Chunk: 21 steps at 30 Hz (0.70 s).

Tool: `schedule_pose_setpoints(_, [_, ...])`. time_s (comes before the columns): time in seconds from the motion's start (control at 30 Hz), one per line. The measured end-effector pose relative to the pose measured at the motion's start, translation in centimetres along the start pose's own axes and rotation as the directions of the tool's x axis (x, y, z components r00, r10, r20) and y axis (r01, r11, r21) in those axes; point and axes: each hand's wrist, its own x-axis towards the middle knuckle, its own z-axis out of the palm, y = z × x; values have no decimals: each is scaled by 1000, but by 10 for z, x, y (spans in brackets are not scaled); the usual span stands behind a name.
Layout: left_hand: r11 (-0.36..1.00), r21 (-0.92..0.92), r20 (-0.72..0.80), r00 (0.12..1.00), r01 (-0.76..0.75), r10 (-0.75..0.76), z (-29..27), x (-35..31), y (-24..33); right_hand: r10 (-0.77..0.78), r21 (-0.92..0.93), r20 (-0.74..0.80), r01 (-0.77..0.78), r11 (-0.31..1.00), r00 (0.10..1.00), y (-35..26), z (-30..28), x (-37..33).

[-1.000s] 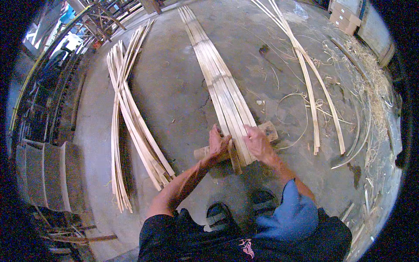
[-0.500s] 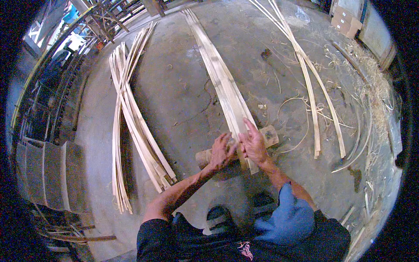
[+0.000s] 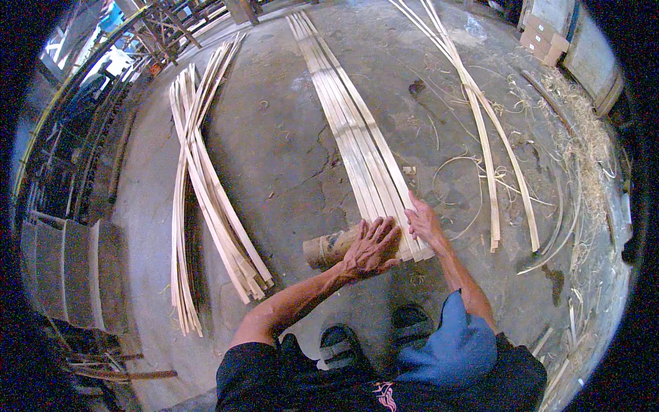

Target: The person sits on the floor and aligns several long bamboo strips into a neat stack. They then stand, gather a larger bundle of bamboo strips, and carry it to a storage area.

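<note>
Long pale bamboo strips lie side by side in a flat fan, running from my hands toward the far side of the floor. Their near ends rest across a short round log. My left hand lies flat over the near ends, palm down with fingers spread. At the right edge of the fan, my right hand has its fingers closed around the outermost strip, which stands slightly apart from the others. The underside of that grip is hidden.
Two crossed bundles of similar strips lie on the concrete floor to the left. A few more strips cross at the right, near thin curled shavings. Grey curved panels stand at the left; cardboard boxes sit far right.
The narrow stack of strips has spread into a wider fan. My left hand has moved right and flattened onto the strips; my right hand has shifted right to the outer edge.
</note>
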Motion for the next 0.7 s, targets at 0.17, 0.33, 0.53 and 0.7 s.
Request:
schedule_pose_setpoints(0.17, [1000,18,10,1000,7,-7,3,2,-1,-107,-270,94,129,954,990,3,-3,10])
schedule_pose_setpoints(0.33, [1000,2,10,1000,15,-15,0,2,1,-69,-218,65,82,972,995,15,-7,19])
schedule_pose_setpoints(0.53, [1000,0,27,999,19,-19,-1,2,2,-452,-493,57,419,763,890,22,-5,37])
schedule_pose_setpoints(0.7, [990,-131,-2,999,53,-53,9,-1,-8,-267,-638,68,248,729,961,4,-12,19])
